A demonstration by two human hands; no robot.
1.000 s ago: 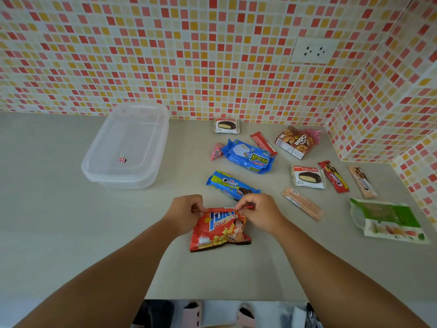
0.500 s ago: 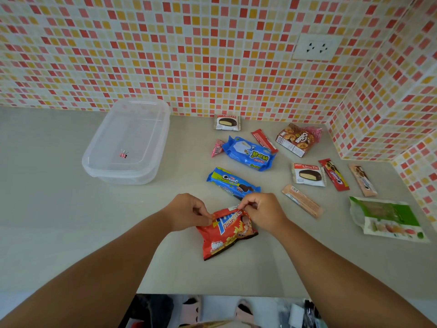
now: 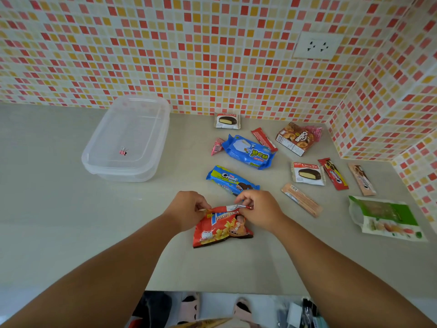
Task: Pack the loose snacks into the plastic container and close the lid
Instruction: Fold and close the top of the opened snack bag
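A red potato-snack bag [image 3: 221,229] lies on the counter in front of me. My left hand [image 3: 186,209] pinches its top left corner and my right hand [image 3: 259,209] pinches the folded top edge on the right. The clear plastic container [image 3: 94,159] stands at the back left with its lid on and a small pink binder clip [image 3: 123,151] on top. Loose snacks lie beyond my hands: a blue Cream-O pack [image 3: 231,179], a blue cookie bag [image 3: 249,152], two choco pies [image 3: 227,120] [image 3: 307,174], a Collon box [image 3: 296,139].
Thin wrapped bars [image 3: 301,200] [image 3: 333,174] [image 3: 361,179] and a green pouch [image 3: 385,217] lie to the right near the tiled corner wall. A small pink packet [image 3: 216,146] and a red stick [image 3: 263,139] sit by the blue bag. The counter's front edge [image 3: 224,291] runs below my arms.
The red bag swung from tilted back to lying straight, and its top edge is now folded over between my two hands. The hands stayed at the bag's top.
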